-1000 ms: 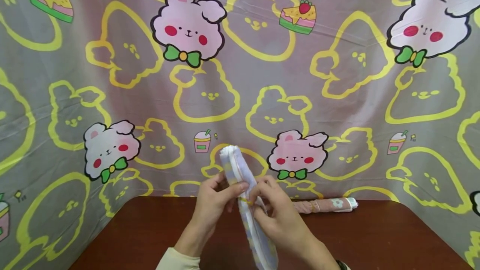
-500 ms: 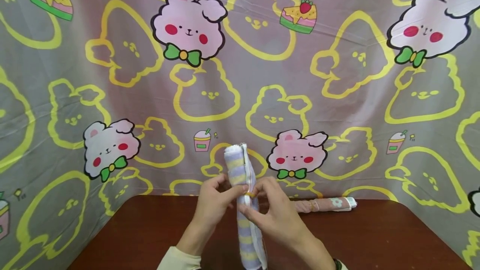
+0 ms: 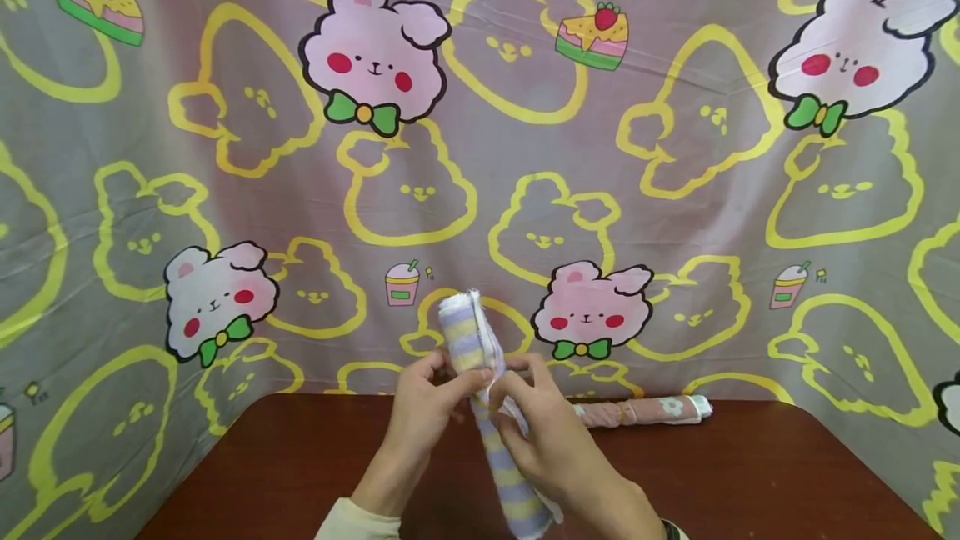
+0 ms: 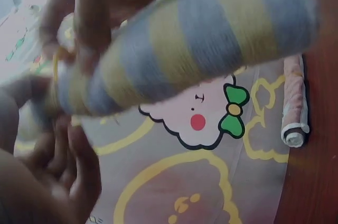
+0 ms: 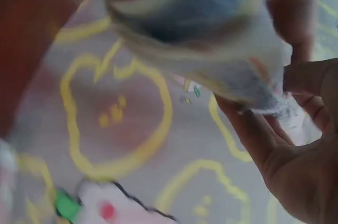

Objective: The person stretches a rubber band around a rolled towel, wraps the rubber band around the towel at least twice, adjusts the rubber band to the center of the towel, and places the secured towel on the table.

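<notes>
A rolled towel (image 3: pixel 506 461) with lilac-blue and yellow stripes and a white edge is held up tilted over the table. My left hand (image 3: pixel 423 402) grips it near the middle, thumb across the front. On the other side, the curled fingers of my right hand (image 3: pixel 551 436) pinch the towel at the same spot. A thin yellow band (image 4: pixel 56 65) goes around the roll between the hands, best seen in the left wrist view. There the striped roll (image 4: pixel 200 28) widens away from the band. In the right wrist view the towel is blurred, and fingers partly hide it.
A second rolled towel (image 3: pixel 667 410), pink with a pale flower and tied around its middle, lies at the back of the dark red-brown table (image 3: pixel 720 473). A curtain (image 3: pixel 480 148) with cartoon bunnies hangs behind and on both sides.
The towel has turned in my hands: its edge faced me, then it stood nearly upright, and now it tilts with its striped side showing. Both hands stay near its middle.
</notes>
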The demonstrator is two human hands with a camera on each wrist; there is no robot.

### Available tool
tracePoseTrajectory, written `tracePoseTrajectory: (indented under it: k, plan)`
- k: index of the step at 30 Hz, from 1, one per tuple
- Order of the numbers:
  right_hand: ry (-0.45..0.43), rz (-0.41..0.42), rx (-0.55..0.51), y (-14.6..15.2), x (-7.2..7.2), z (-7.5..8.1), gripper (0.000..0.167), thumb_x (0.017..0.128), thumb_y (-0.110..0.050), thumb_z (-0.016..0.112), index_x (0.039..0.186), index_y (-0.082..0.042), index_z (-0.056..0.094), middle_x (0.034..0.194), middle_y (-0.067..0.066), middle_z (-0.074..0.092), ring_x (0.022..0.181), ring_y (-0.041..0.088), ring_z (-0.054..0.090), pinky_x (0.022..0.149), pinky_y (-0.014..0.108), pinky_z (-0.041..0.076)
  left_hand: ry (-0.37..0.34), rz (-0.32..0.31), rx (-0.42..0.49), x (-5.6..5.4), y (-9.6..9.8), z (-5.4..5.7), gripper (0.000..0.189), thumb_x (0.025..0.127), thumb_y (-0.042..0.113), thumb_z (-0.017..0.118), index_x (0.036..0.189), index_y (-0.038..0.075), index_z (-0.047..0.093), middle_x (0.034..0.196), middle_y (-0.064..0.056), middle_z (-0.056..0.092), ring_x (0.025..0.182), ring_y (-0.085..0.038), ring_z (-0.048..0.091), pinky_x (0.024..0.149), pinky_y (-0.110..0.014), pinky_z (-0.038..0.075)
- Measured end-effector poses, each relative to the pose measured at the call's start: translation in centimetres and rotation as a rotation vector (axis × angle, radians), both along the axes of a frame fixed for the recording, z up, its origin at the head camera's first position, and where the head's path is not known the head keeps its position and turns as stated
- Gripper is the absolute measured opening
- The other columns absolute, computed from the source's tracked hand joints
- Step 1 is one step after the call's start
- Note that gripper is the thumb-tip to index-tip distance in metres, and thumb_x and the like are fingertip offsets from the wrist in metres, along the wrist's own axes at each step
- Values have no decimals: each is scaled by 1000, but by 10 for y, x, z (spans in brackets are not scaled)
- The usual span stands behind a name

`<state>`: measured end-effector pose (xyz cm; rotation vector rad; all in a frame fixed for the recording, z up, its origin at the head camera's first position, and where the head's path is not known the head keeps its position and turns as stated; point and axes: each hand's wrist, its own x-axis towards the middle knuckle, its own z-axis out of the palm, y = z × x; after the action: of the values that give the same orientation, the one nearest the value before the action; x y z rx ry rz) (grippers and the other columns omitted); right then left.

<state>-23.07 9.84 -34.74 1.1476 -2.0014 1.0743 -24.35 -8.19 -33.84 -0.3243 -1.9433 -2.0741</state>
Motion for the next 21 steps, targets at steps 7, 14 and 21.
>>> tracePoseTrajectory:
  k: [7,14,21]
  plan:
    - [-490,392,-207,9,-5,2,22,88,15,56,98,0,44,106,19,55,89,24,65,70,33,57,-21,-329,-97,-6,-17,-1,37,93,26,77,112,-5,68,89,-7,70,68,-17,61,59,-28,51]
    - [-389,318,-177,5,-4,1,26,84,18,56,97,-4,49,107,14,58,93,19,65,72,31,57,-37,-261,-40,-6,-14,-1,28,88,20,84,103,-1,71,85,-6,69,68,-14,57,58,-26,47]
    - [12,-3,-103,-6,-3,-6,42,78,24,63,88,-16,58,108,1,52,90,17,59,66,27,53,-94,-91,26,-2,-3,2,31,87,21,87,101,-2,72,77,-4,68,60,-12,55,55,-25,47]
